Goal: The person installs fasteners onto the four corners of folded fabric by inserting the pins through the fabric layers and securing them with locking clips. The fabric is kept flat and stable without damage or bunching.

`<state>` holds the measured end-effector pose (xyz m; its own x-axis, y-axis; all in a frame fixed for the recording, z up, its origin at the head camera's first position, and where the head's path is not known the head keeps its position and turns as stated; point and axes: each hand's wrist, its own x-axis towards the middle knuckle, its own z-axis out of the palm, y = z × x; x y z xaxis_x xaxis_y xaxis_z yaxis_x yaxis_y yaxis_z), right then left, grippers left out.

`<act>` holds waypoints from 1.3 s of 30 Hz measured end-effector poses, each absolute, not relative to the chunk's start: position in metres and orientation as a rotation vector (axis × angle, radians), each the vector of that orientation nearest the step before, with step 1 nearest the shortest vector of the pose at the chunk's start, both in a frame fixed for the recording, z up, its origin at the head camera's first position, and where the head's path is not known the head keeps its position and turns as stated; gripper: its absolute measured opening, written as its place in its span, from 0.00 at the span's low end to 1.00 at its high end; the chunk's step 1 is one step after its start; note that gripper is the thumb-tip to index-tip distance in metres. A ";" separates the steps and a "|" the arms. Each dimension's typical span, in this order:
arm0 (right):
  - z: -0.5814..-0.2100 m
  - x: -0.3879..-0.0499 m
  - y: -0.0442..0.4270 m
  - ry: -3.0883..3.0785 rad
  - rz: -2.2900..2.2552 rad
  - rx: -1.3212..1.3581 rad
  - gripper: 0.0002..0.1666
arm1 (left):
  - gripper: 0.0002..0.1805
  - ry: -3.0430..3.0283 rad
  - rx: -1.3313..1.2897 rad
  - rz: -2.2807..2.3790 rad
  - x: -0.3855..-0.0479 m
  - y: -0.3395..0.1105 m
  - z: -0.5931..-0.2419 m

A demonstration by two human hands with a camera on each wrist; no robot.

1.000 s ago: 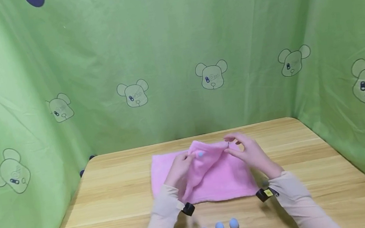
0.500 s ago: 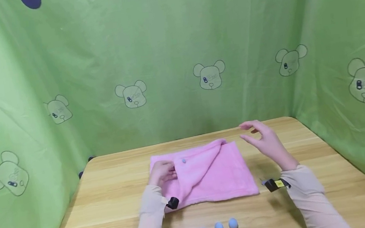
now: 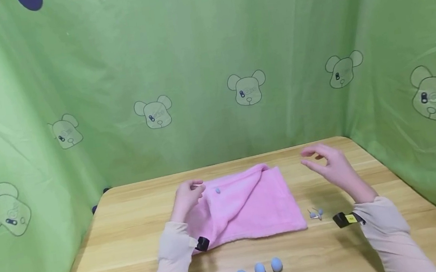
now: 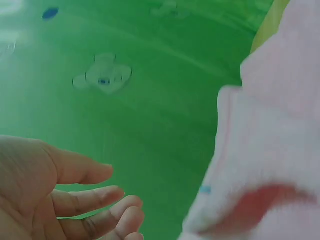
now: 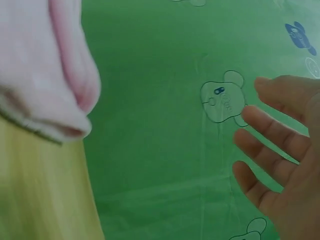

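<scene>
A pink towel (image 3: 269, 209) lies on the table with its left part folded over in a slanting flap. On the flap sits a small blue piece (image 3: 218, 190), too small to make out its kind. My left hand (image 3: 186, 199) hovers at the towel's left edge; in the left wrist view its loosely bent fingers (image 4: 90, 220) hold nothing. Away from the towel, to its right, my right hand (image 3: 334, 169) is raised with fingers spread and nothing in them. The right wrist view shows the towel corner (image 5: 75, 125) apart from that hand.
Three blue egg-shaped pieces (image 3: 260, 270) lie in a row in front of the towel. Several small pin-like pieces with blue heads (image 3: 316, 214) lie to its right. The wooden table (image 3: 124, 238) is enclosed by green curtains (image 3: 210, 137) with bear prints.
Both hands have let go of the towel and moved apart, left hand leftward, right hand rightward. The raised flap has come down flat, its blue piece shifting left with it.
</scene>
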<state>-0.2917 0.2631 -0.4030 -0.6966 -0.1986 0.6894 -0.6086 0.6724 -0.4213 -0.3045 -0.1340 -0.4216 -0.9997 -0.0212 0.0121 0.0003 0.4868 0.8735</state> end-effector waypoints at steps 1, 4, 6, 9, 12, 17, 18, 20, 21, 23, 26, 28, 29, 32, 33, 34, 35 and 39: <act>-0.405 -0.290 0.265 -2.323 0.846 0.631 0.13 | 0.18 -2.692 -0.013 -1.557 -0.302 -0.131 -0.419; -0.411 -0.285 0.271 -2.537 0.794 0.698 0.10 | 0.17 -2.706 -0.137 -1.488 -0.293 -0.119 -0.409; -0.416 -0.283 0.274 -2.700 0.795 0.784 0.09 | 0.16 -2.727 -0.245 -1.445 -0.289 -0.109 -0.403; -0.425 -0.283 0.276 -2.890 0.822 0.935 0.09 | 0.15 -2.754 -0.436 -1.408 -0.282 -0.092 -0.398; -0.433 -0.283 0.276 -3.008 0.887 1.039 0.11 | 0.14 -2.805 -0.622 -1.368 -0.275 -0.071 -0.399; -0.441 -0.281 0.272 -3.127 1.018 1.031 0.10 | 0.13 -2.932 -0.838 -1.309 -0.265 -0.038 -0.410; -0.442 -0.280 0.271 -3.143 1.024 1.020 0.10 | 0.13 -2.962 -0.876 -1.283 -0.263 -0.032 -0.414; -0.444 -0.279 0.269 -3.165 1.026 1.007 0.10 | 0.14 -3.021 -0.954 -1.205 -0.260 -0.023 -0.422; -0.446 -0.279 0.268 -3.171 1.023 1.004 0.11 | 0.14 -3.049 -0.991 -1.154 -0.259 -0.020 -0.426; -0.448 -0.279 0.267 -3.181 1.025 1.004 0.11 | 0.16 -3.098 -1.053 -1.043 -0.257 -0.014 -0.435; -0.452 -0.280 0.266 -3.198 1.028 0.993 0.11 | 0.19 -3.145 -1.118 -0.925 -0.257 -0.009 -0.447; -0.454 -0.281 0.265 -3.205 1.012 0.988 0.10 | 0.21 -3.153 -1.151 -0.870 -0.259 -0.007 -0.454; -0.455 -0.281 0.265 -3.209 1.007 0.978 0.10 | 0.22 -3.156 -1.158 -0.870 -0.260 -0.006 -0.457; -0.457 -0.282 0.264 -3.218 0.990 0.961 0.09 | 0.24 -3.148 -1.173 -0.876 -0.263 -0.005 -0.463; -0.458 -0.282 0.263 -3.222 0.986 0.955 0.09 | 0.25 -3.143 -1.183 -0.870 -0.264 -0.004 -0.465; -0.458 -0.283 0.263 -3.225 0.987 0.946 0.10 | 0.26 -3.137 -1.191 -0.862 -0.264 -0.004 -0.465; -0.459 -0.283 0.263 -3.228 0.994 0.936 0.10 | 0.26 -3.133 -1.197 -0.853 -0.265 -0.003 -0.466; -0.460 -0.283 0.262 -3.213 0.971 0.950 0.10 | 0.23 -3.097 -1.233 -0.753 -0.265 -0.002 -0.467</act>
